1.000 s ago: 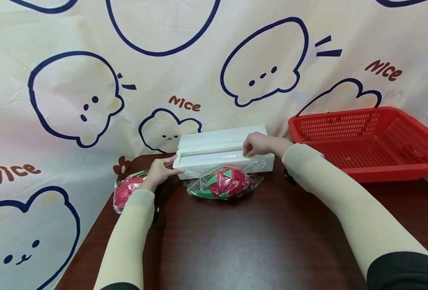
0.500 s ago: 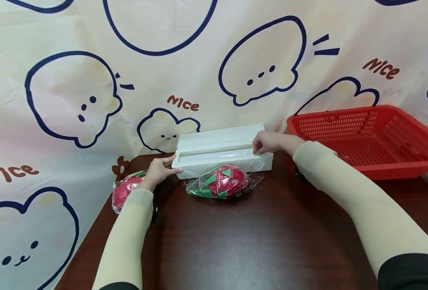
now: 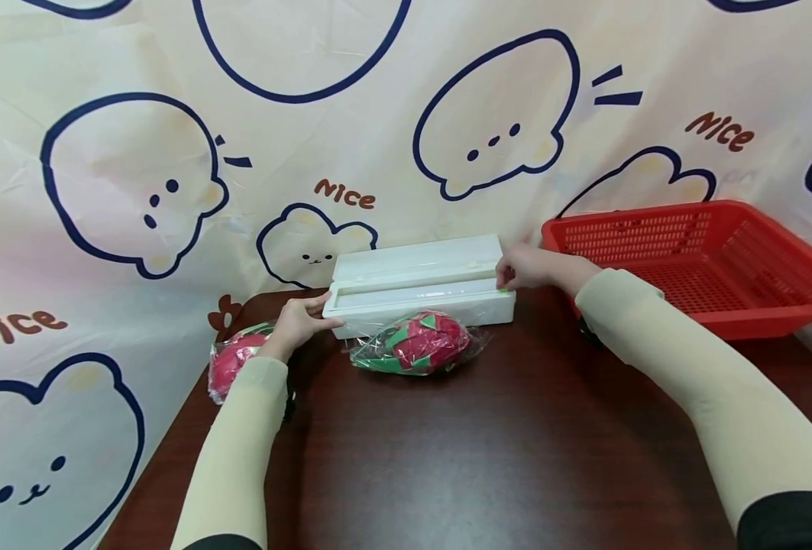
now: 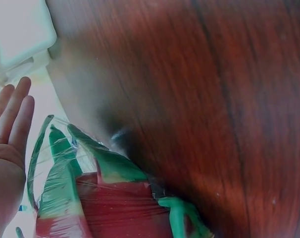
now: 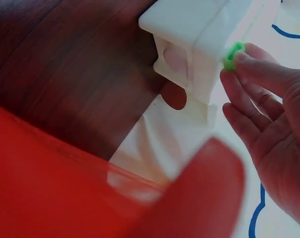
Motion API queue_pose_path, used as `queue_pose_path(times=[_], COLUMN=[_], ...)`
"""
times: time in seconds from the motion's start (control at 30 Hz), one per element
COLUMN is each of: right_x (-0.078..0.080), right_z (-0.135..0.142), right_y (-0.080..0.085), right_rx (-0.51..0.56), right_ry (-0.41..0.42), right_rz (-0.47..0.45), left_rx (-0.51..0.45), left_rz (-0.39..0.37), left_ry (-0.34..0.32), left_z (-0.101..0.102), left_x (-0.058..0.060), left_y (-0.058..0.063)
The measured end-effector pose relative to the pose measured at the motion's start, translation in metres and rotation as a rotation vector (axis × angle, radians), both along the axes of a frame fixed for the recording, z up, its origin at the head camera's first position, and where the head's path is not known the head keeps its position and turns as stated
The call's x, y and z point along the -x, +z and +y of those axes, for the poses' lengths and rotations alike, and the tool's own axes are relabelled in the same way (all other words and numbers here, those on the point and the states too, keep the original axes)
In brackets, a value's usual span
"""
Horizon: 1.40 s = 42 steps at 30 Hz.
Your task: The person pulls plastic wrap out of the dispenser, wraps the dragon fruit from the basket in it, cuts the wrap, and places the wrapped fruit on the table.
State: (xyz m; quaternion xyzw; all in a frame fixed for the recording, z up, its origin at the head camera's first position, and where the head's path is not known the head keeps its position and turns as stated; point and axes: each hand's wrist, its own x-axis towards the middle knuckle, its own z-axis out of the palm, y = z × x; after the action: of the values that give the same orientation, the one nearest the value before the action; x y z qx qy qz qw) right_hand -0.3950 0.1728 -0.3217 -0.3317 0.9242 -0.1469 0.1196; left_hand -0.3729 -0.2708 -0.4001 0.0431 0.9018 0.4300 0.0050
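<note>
A white cling film dispenser (image 3: 419, 309) stands at the back of the table with its lid (image 3: 415, 260) raised. My left hand (image 3: 296, 325) holds its left end, thumb at the front and fingers at the side. At the right end, my right hand (image 3: 536, 266) pinches a small green slide cutter (image 5: 234, 55) between thumb and fingers, on the dispenser's upper edge. A film-wrapped dragon fruit (image 3: 429, 344), pink-red with green scales, lies against the dispenser's front. Another wrapped dragon fruit (image 3: 230, 367) is partly hidden behind my left forearm and shows close up in the left wrist view.
A red perforated plastic basket (image 3: 694, 267) stands at the back right, close to my right forearm. Behind the dark brown table (image 3: 488, 451) hangs a pale cloth (image 3: 351, 137) printed with cartoon bears.
My right hand has moved rightward along the dispenser with the green cutter, to near its right end. My left hand keeps its hold on the left end.
</note>
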Motion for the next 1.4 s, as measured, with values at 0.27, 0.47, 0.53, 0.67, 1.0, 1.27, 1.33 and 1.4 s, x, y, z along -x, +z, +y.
queue_pose_path(times=[0.27, 0.47, 0.53, 0.67, 1.0, 1.27, 1.33, 1.4], right_x=[-0.004, -0.019, -0.027, -0.045, -0.07, -0.065, -0.062, -0.061], right_z=[-0.008, -0.011, -0.013, -0.018, -0.018, -0.018, -0.018, -0.019], right_y=[0.005, 0.004, 0.004, 0.003, -0.025, -0.055, -0.059, -0.061], right_rx=[-0.023, -0.037, -0.024, 0.039, 0.179, 0.233, 0.222, 0.214], right_ry=[-0.079, -0.136, -0.164, -0.215, -0.319, -0.297, -0.297, -0.303], right_rz=[-0.055, 0.008, 0.047, 0.111, 0.229, 0.33, 0.35, 0.367], left_rx=[0.001, 0.062, 0.075, 0.099, 0.168, 0.206, 0.229, 0.256], left_rz=[-0.063, -0.086, -0.081, -0.018, 0.22, 0.331, 0.382, 0.416], left_ry=[-0.017, -0.089, -0.1, -0.08, -0.055, -0.082, -0.097, -0.112], left_z=[-0.003, -0.003, -0.006, -0.01, 0.009, 0.013, 0.014, 0.017], left_x=[0.0, -0.002, -0.005, -0.014, -0.044, -0.044, -0.04, -0.036], left_y=[0.009, 0.019, 0.022, 0.025, 0.026, 0.009, 0.007, 0.006])
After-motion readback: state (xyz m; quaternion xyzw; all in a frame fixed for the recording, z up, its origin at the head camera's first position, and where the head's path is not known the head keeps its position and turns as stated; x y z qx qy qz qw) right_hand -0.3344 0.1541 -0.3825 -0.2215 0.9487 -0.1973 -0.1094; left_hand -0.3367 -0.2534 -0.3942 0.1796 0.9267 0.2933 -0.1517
